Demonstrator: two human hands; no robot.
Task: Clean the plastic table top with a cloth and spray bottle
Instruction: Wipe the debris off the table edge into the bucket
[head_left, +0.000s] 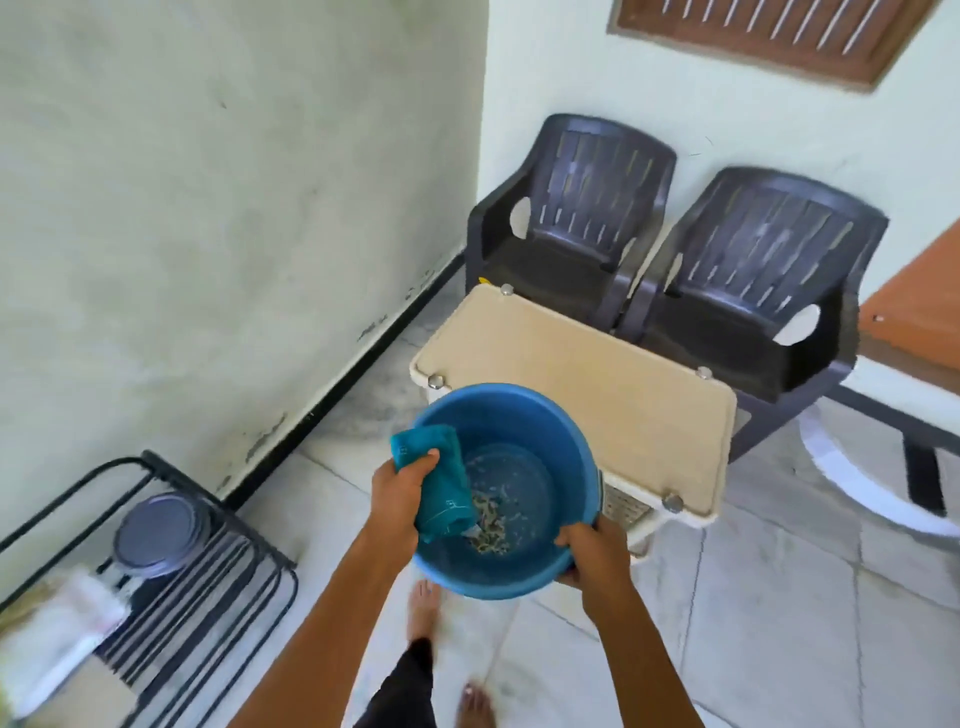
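Plastic table top (571, 364) sits just beyond the blue bucket (498, 410), your right hand (592, 558) curled over its near rim. Your left hand (400, 493) clamps the teal cloth (447, 483) above crumbs (488, 519) inside; likely shaking off debris, next find the spray bottle, not in view

The cloth (441, 483) is teal terry with stitched hems, folded into a thick wad. The left hand (402, 493) grips it near its upper end, and the lower end hangs down inside the blue bucket (519, 415), close against the bucket's left wall. The counter (571, 374) is a low rectangular plastic table with a matt beige top, rounded corners and a paler raised rim. A domed metal cap sits at each of its four corners. It stands level on the tiled floor, and its near left part is hidden behind the bucket.
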